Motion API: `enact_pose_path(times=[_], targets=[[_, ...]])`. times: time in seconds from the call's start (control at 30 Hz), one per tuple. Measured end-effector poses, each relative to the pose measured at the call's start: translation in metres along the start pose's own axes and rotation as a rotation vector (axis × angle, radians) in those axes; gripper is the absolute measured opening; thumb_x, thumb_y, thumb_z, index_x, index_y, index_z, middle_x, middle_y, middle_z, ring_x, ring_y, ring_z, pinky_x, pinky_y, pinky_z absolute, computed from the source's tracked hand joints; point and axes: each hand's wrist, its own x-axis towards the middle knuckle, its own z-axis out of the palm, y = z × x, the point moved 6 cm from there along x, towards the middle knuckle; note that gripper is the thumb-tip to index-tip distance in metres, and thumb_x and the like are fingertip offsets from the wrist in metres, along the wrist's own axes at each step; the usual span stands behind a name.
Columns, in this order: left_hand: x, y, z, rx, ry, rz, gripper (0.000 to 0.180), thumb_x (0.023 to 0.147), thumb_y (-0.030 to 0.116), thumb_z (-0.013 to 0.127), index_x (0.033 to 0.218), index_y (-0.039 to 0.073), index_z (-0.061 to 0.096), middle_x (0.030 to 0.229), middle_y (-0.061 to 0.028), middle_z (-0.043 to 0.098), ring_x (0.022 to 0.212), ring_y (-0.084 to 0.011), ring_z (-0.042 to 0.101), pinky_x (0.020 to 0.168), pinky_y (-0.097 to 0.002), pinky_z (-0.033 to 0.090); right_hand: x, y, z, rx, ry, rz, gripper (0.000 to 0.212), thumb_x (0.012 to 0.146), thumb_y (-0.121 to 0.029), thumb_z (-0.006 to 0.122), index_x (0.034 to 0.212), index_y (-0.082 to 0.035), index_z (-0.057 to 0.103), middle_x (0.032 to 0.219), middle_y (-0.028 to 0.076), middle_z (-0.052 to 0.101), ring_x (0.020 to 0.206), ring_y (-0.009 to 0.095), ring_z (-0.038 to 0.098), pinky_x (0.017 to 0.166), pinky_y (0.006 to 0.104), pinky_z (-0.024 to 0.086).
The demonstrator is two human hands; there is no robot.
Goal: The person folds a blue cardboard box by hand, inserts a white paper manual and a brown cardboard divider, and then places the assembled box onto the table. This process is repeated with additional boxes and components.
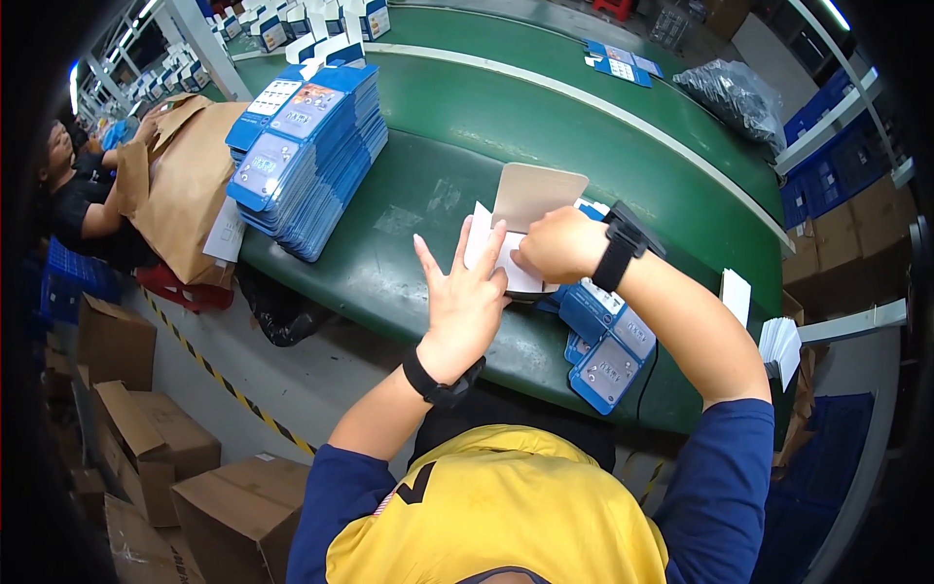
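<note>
A small carton stands on the green work table in front of me, its pale top flap raised and its white side flap out to the left. My left hand lies against the near left side of the carton with its fingers spread. Over the carton's opening, my right hand is curled, fingertips pointing down and inward. Whatever those fingertips pinch, if anything, is hidden. Flat blue printed cartons lie beside the box, under my right forearm. Each wrist wears a black band.
A tall stack of flattened blue cartons stands left on the green table. Behind it are erected boxes. White folded papers sit at the right edge. Another person works at a big brown paper bag. Brown cardboard boxes crowd the floor.
</note>
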Motion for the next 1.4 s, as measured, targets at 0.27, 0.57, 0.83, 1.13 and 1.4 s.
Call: enact_pose_path(times=[0.27,0.57,0.83,1.13,1.4], targets=[[0.012,0.000,0.005,0.083,-0.169,-0.030,0.024,0.064,0.025,0.075,0.081,0.007,0.070,0.115,-0.0038,0.055,0.116,-0.0222,0.047,0.096,-0.0746,0.015,0.015,0.002,-0.003,-0.013,-0.036,-0.011,0.016,0.075,-0.015,0.058,0.077,-0.006,0.070,0.077,0.016,0.067,0.074,0.033,0.066,0.066,0.0392,0.052],[0.003,0.000,0.005,0.048,-0.040,-0.033,0.027,0.068,0.028,0.075,0.086,0.009,0.068,0.125,0.0011,0.052,0.100,-0.0228,0.055,0.101,-0.0692,0.015,-0.013,0.009,-0.007,0.300,0.287,0.084,0.034,0.068,-0.006,0.063,0.101,-0.004,0.059,0.082,0.017,0.067,0.080,0.033,0.066,0.068,0.0397,0.052],[-0.001,-0.005,0.011,-0.038,-0.011,-0.024,0.027,0.066,0.024,0.076,0.086,0.008,0.067,0.109,-0.0004,0.053,0.103,-0.0230,0.052,0.102,-0.0689,0.016,-0.002,-0.005,-0.011,0.441,0.204,0.100,0.034,0.073,-0.008,0.059,0.105,0.003,0.052,0.086,0.023,0.065,0.083,0.037,0.065,0.072,0.0421,0.051],[-0.002,-0.005,0.010,-0.052,-0.009,0.009,0.030,0.065,0.023,0.076,0.089,0.007,0.065,0.103,-0.0030,0.050,0.110,-0.0235,0.048,0.102,-0.0698,0.014,-0.008,-0.006,0.004,0.438,0.143,0.076,0.052,0.074,-0.002,0.057,0.124,-0.008,0.047,0.088,0.013,0.069,0.087,0.033,0.065,0.074,0.0402,0.051],[-0.026,-0.004,-0.005,-0.173,0.298,0.006,0.035,0.070,0.009,0.072,0.101,0.006,0.055,0.139,-0.0193,0.033,0.130,-0.0389,0.031,0.104,-0.0632,0.019,-0.009,0.004,-0.009,0.359,0.259,0.106,0.049,0.073,-0.006,0.058,0.121,-0.004,0.049,0.083,0.019,0.066,0.079,0.034,0.065,0.068,0.0416,0.052]])
